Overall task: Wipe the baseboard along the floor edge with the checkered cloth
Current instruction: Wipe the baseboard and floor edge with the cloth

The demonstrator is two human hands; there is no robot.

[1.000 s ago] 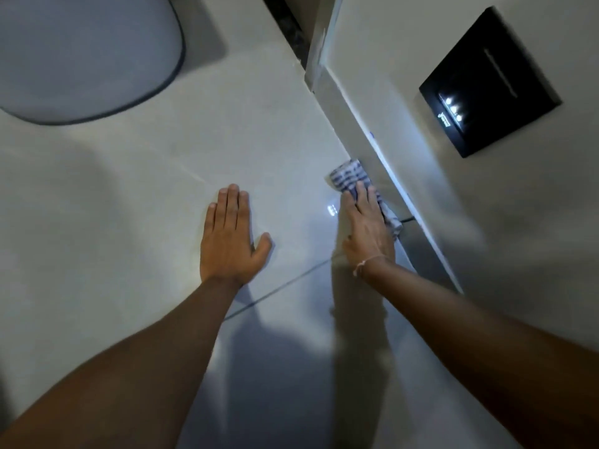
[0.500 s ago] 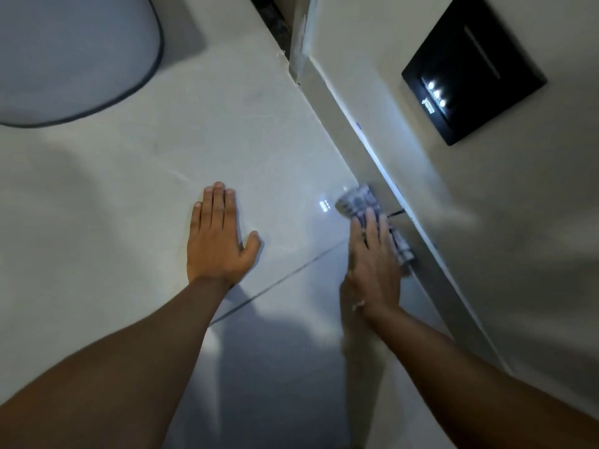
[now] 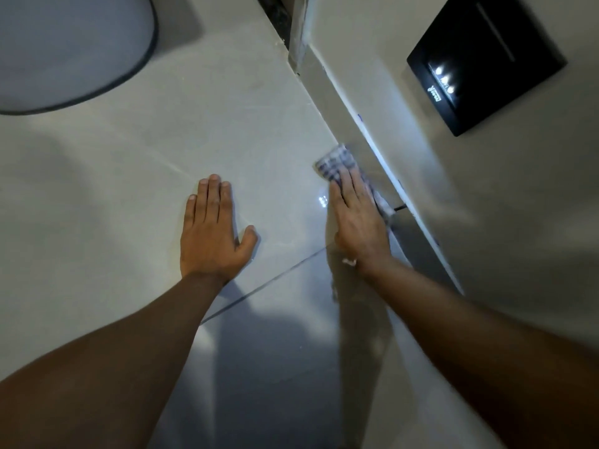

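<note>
The grey baseboard (image 3: 343, 102) runs diagonally from top centre down to the right, where the pale floor meets the wall. A blue-and-white checkered cloth (image 3: 335, 161) lies against its foot. My right hand (image 3: 358, 218) presses flat on the cloth with fingers straight, covering most of it; the cloth's far end sticks out beyond the fingertips. My left hand (image 3: 212, 231) rests palm-down on the floor tile, fingers together, holding nothing.
A grey round mat (image 3: 64, 47) with a dark rim lies at the top left. A black wall panel (image 3: 486, 59) with small lights sits on the wall at upper right. A dark doorway gap (image 3: 275, 14) opens at the baseboard's far end.
My right hand and the cloth slid toward me along the baseboard half a second ago, then pushed away again to about where they began. The left hand stays planted on the floor.
</note>
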